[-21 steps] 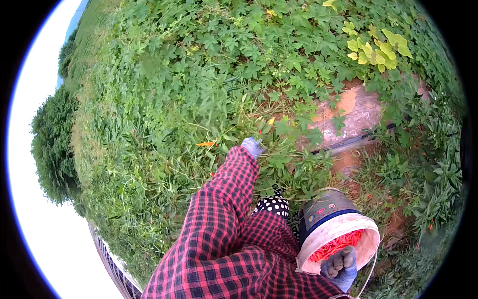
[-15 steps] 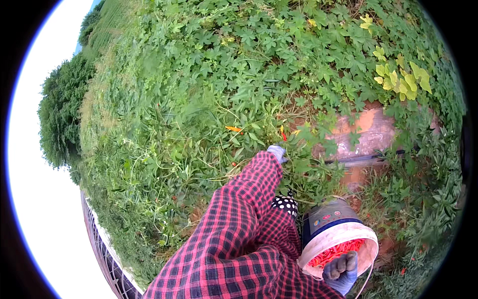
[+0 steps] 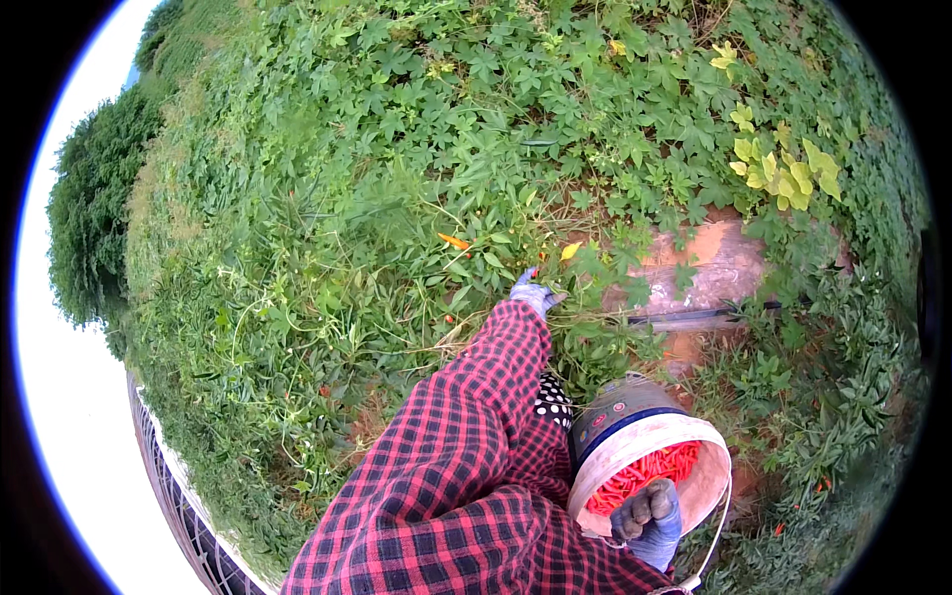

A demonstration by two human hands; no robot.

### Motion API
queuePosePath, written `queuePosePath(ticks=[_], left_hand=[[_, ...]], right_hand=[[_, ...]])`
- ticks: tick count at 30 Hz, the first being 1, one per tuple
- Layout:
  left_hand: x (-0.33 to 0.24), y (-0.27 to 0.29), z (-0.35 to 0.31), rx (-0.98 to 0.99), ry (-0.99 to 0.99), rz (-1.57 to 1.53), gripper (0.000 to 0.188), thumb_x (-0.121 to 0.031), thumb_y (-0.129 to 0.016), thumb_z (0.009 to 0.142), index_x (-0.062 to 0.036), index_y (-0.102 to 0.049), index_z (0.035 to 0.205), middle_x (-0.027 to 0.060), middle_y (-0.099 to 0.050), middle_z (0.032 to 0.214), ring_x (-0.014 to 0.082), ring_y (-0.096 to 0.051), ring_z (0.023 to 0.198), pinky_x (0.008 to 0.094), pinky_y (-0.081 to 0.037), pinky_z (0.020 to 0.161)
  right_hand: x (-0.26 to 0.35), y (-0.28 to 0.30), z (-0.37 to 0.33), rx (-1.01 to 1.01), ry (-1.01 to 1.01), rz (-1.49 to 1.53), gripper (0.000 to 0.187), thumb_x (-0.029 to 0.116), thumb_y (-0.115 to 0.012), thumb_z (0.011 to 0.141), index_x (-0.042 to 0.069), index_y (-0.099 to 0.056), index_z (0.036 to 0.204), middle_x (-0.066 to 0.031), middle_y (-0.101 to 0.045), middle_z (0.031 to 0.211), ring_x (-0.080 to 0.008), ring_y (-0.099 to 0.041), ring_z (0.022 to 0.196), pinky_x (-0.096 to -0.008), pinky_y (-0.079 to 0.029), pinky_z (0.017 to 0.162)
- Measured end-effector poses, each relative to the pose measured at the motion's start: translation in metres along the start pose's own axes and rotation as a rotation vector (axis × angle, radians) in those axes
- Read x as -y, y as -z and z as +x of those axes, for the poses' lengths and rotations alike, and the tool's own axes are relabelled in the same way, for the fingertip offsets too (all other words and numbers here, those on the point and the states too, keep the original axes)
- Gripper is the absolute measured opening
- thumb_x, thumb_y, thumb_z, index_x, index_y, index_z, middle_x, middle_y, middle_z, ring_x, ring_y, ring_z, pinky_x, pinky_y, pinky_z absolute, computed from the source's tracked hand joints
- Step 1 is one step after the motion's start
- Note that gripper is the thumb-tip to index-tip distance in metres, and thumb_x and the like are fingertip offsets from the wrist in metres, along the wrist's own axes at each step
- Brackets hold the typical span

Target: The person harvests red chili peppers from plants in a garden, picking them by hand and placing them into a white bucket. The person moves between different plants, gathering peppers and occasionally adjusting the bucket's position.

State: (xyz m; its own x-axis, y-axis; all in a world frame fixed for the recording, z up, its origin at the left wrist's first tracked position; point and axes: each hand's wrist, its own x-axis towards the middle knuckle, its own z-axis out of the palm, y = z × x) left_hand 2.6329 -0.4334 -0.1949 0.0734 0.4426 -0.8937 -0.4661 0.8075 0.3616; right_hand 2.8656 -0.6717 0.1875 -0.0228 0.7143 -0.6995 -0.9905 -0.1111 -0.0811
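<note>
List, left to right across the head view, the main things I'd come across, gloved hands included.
Dark green tree, orange pepper, left gloved hand, right gloved hand, patch of yellow leaves.

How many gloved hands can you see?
2. The left hand is in among the plants, and the right hand is by the mouth of the bucket. No others show.

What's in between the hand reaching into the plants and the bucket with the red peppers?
In the head view, green leaves fill the stretch between the left hand and the bucket, with black-and-white spotted cloth beside them.
</note>
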Motion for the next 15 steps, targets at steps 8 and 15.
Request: queuePosePath(ticks=[8, 15], left_hand=[[-0.025, -0.054, -0.051, 0.213, -0.141, -0.210, 0.054, 0.008, -0.050, 0.074, -0.0009, -0.031, 0.123, 0.0118, -0.054, 0.079, 0.0311, -0.058, 0.077, 0.0515, -0.051, 0.081], [-0.035, -0.070, -0.050, 0.113, -0.078, 0.104, 0.028, -0.023, -0.057, 0.085, -0.0054, -0.052, 0.107, 0.0069, -0.055, 0.101, 0.0225, -0.055, 0.088, 0.0427, -0.052, 0.070]], right_hand=[[-0.003, 0.002, 0.007, -0.060, 0.053, -0.026, 0.015, 0.017, -0.054, 0.086, 0.007, -0.055, 0.096, -0.0042, -0.054, 0.062, -0.0134, -0.046, 0.042, -0.0269, -0.038, 0.037], [0.004, -0.040, 0.009, -0.271, -0.029, -0.130, 0.015, 0.023, -0.061, 0.082, 0.010, -0.054, 0.089, 0.0004, -0.045, 0.065, -0.0132, -0.040, 0.051, -0.0267, -0.036, 0.048]])
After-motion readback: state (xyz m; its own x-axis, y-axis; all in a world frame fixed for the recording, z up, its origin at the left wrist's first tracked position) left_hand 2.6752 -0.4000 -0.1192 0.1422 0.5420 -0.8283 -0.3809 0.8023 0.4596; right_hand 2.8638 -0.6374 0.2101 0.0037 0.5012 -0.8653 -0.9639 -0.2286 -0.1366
